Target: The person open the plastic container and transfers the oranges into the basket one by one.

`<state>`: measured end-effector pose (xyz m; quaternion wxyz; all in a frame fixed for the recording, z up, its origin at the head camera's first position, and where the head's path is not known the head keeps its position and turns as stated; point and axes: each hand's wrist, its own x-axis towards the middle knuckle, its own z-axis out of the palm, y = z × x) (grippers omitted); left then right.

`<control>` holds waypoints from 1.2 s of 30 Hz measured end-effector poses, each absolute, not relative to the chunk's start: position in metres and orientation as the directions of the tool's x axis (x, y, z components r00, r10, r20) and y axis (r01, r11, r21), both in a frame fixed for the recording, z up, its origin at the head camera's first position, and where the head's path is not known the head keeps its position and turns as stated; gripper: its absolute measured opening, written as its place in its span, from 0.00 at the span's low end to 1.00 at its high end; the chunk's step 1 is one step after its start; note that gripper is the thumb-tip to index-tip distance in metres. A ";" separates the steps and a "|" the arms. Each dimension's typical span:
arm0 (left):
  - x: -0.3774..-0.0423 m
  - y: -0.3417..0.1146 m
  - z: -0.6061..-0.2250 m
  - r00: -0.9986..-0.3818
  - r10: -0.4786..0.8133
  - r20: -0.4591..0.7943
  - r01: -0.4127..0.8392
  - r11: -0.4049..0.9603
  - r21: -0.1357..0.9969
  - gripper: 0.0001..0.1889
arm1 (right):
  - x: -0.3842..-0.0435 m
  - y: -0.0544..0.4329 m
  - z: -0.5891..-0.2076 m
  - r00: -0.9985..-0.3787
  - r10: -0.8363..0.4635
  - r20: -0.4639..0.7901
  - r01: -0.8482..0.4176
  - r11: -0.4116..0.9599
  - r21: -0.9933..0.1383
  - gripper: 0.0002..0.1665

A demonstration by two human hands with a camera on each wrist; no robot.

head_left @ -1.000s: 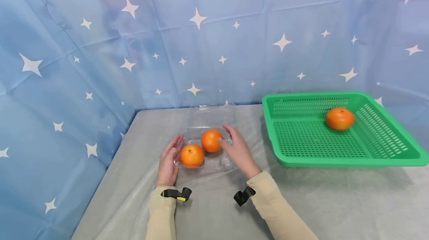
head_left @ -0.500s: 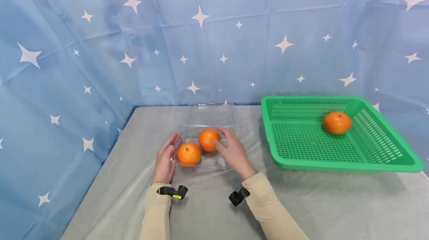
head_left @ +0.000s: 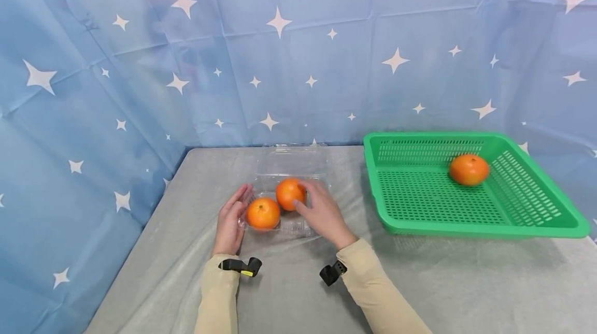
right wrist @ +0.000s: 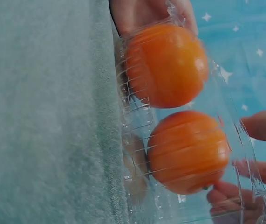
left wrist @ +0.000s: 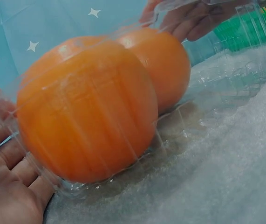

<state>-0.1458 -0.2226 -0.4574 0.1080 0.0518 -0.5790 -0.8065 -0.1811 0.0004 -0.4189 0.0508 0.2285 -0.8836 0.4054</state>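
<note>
Two oranges sit in a clear plastic clamshell box [head_left: 298, 229], its lid [head_left: 293, 160] laid back towards the curtain. My left hand [head_left: 229, 226] rests against the box's left wall beside the front orange [head_left: 263, 214]; the left wrist view shows its fingers [left wrist: 11, 156] spread along the plastic. On the other side, my right hand [head_left: 323, 215] reaches over the box to the rear orange [head_left: 290, 194]. Its thumb lies at the front of that fruit and its fingers at the right. The right wrist view shows these fingers [right wrist: 258, 172] loosely bent, some near the fruit's edge.
A green perforated basket [head_left: 448, 230] stands at the right, with one orange [head_left: 469, 170] towards its back right corner. Grey cloth [head_left: 289, 298] covers the table. A blue curtain [head_left: 326, 101] with white stars hangs behind and at the left.
My right hand has moved left, bringing its fingers and thumb closer round the rear orange. The left hand stays at the box wall. The head view has shifted slightly.
</note>
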 end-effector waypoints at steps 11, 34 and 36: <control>-0.147 -0.222 -0.459 -0.971 -0.235 0.046 0.120 -0.309 0.943 0.27 | -0.179 -0.004 -0.422 -0.891 -0.389 0.234 -0.445 0.642 -0.625 0.34; -0.147 -0.224 -0.459 -0.973 -0.228 0.034 0.116 -0.357 0.927 0.27 | -0.175 -0.006 -0.429 -0.878 -0.384 0.285 -0.478 0.735 -0.482 0.38; -0.148 -0.224 -0.458 -0.972 -0.231 0.032 0.116 -0.360 0.926 0.27 | -0.175 -0.006 -0.428 -0.881 -0.377 0.285 -0.472 0.738 -0.483 0.38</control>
